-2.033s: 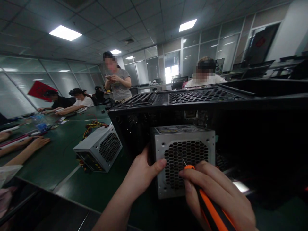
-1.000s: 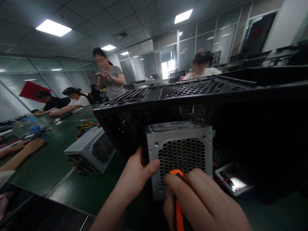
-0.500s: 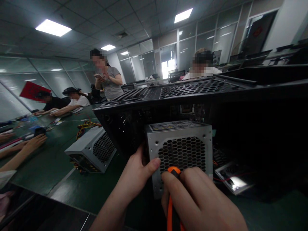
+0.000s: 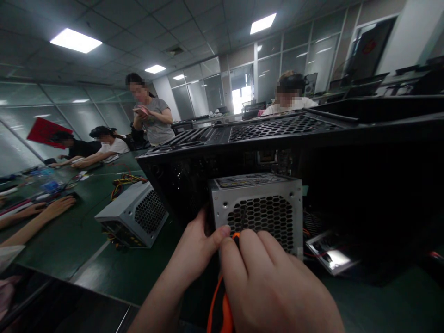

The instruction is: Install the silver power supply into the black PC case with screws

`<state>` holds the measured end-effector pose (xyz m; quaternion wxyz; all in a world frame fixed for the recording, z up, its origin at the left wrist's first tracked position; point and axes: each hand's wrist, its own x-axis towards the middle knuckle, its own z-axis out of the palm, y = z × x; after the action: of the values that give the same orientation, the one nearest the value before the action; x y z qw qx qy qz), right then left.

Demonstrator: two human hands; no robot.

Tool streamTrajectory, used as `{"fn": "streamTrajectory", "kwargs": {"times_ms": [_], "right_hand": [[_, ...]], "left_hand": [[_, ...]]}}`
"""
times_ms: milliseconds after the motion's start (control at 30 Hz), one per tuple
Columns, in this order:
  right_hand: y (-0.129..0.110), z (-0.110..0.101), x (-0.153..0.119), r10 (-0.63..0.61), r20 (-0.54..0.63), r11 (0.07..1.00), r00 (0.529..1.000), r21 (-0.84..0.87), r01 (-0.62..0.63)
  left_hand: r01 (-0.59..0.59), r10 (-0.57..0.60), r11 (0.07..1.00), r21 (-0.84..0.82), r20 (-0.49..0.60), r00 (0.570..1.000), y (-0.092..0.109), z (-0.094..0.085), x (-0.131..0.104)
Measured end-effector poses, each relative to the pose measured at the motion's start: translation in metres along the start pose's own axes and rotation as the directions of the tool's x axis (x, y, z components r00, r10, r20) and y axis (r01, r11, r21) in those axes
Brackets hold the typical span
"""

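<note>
A grey metal power supply unit [image 4: 257, 187] with a honeycomb grille sits at the open side of a black computer case [image 4: 194, 150]. My left hand [image 4: 194, 249] grips its left edge, thumb on the front face and fingers hidden behind the side. In front of the grille, my right hand [image 4: 267, 282] is closed round a hand tool with an orange-and-black handle [image 4: 227, 310]. Its working end is hidden by my fingers, so its kind is unclear. My right fingers are close beside my left thumb.
A second power supply unit [image 4: 130, 212] with coloured cables [image 4: 128, 182] lies left on the green table [image 4: 83, 236]. A shiny metal part [image 4: 333, 254] rests at right. Another person's hands [image 4: 57, 208] are at the left; other people sit or stand beyond.
My right hand has shifted left towards my left thumb, and the tool's handle has swung left with it. The other person's hand at the left now lies flatter on the table.
</note>
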<state>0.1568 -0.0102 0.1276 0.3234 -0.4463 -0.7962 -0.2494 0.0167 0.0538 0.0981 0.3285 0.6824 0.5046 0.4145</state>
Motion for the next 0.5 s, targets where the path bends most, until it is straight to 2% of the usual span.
{"fn": "streamTrajectory", "kwargs": {"times_ms": [167, 300, 433, 500], "right_hand": [[0.003, -0.002, 0.001, -0.025, -0.006, 0.999, 1.0, 0.02, 0.025], [0.022, -0.007, -0.005, -0.078, -0.069, 0.986, 0.995, 0.145, 0.087], [0.044, -0.013, -0.016, 0.084, -0.149, 0.888, 0.985, 0.459, -0.006], [0.052, -0.013, -0.022, 0.171, -0.201, 0.841, 0.964, 0.539, -0.037]], "left_hand": [[0.014, -0.013, 1.0, -0.018, 0.012, 1.0, -0.002, 0.001, 0.001], [-0.045, 0.046, 0.998, -0.05, 0.022, 0.999, -0.006, 0.002, 0.001], [-0.06, 0.061, 0.998, -0.027, 0.035, 0.998, -0.008, 0.0, 0.001], [-0.057, 0.058, 0.998, -0.021, 0.036, 0.998, -0.008, 0.0, 0.001]]}}
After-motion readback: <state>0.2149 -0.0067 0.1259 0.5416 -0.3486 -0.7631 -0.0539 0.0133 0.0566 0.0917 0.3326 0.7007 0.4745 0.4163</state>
